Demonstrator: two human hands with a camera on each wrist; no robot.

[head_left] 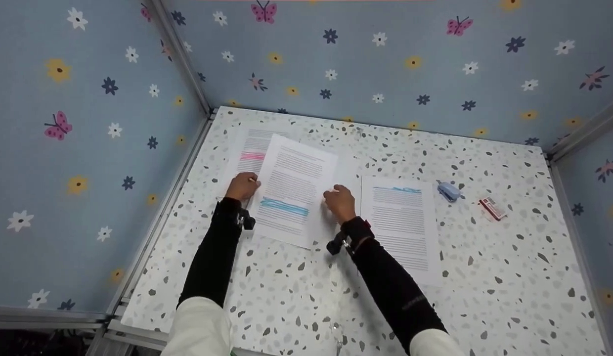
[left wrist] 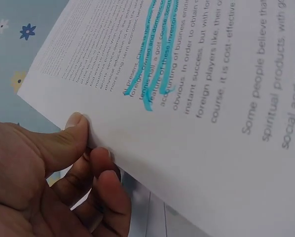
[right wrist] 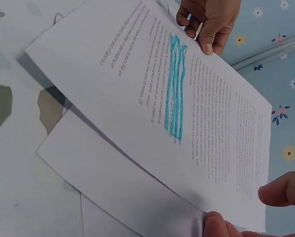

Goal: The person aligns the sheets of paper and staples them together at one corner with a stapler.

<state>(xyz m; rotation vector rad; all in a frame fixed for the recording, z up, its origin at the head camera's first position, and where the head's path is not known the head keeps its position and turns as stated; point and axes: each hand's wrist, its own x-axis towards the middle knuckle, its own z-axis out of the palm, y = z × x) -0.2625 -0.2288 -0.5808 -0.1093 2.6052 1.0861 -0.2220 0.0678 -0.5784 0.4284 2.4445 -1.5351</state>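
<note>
Your left hand [head_left: 242, 186] pinches the left edge of the sheet [head_left: 294, 190] with blue highlighting, your right hand [head_left: 340, 201] fingers clamped on its right edge, sheet lifted over other pages [head_left: 251, 148] on the desk [head_left: 509, 277], stapler [head_left: 449, 191] well apart to the right.

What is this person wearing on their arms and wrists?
Both arms are covered by snug black sleeves from wrist to above the elbow, with white cloth showing above them. A small black device is strapped at each wrist, just behind the bare left hand and right hand. The right strap has a thin reddish edge.
</note>
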